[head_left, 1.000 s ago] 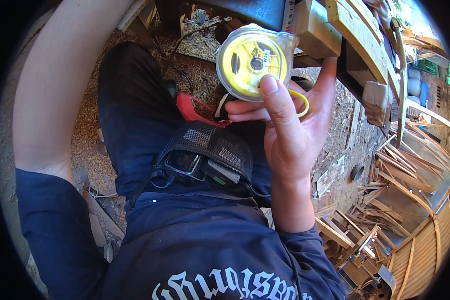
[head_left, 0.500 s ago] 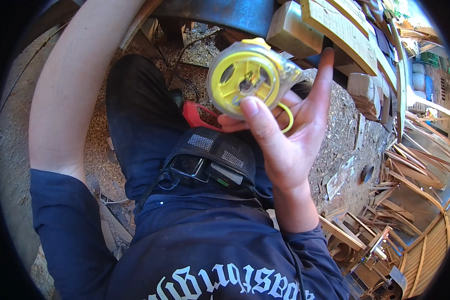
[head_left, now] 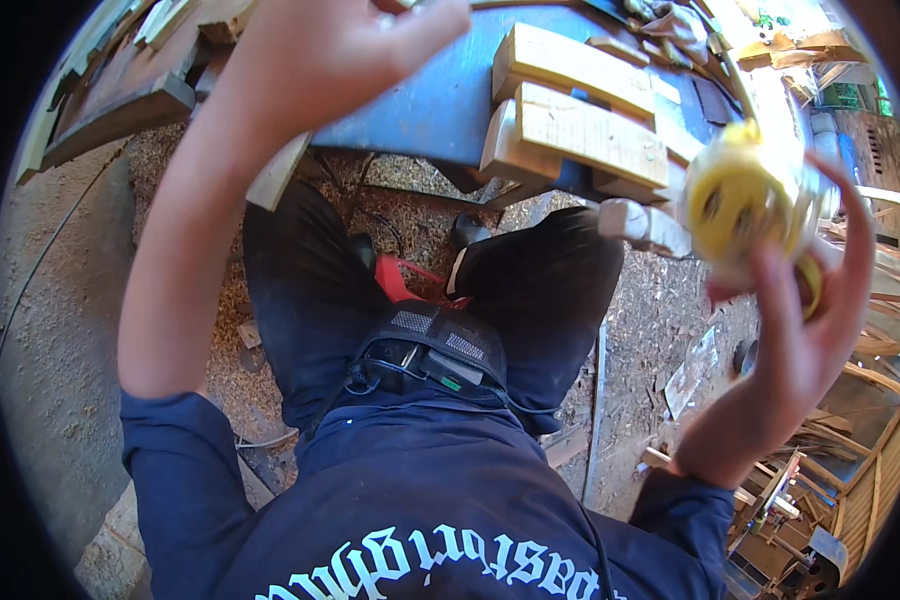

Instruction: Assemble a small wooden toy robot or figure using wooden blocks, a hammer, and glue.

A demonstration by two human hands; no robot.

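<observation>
My right hand (head_left: pixel 805 330) is raised at the far right. It grips a yellow tape measure (head_left: pixel 740 205) with a clear round case, smeared by motion, and a yellow loop hangs by the palm. My left hand (head_left: pixel 355 50) reaches over the blue-topped bench (head_left: pixel 410 110) at the upper edge. Its thumb points to the right, while the other fingers are cut off by the frame, so what they touch is hidden. To the right of the left hand, pale wooden blocks (head_left: pixel 590 130) lie stacked on the bench.
Dark curved boards (head_left: pixel 120 120) lie at the upper left. A red object (head_left: pixel 395 280) lies between my knees, beyond a mesh pouch (head_left: pixel 440 345) at my waist. Wood chips cover the floor (head_left: pixel 670 310). Scrap wood (head_left: pixel 840 430) is piled at the right.
My right hand has swung far to the right with the tape measure. My left hand has come into view over the bench. More of the bench and blocks now shows.
</observation>
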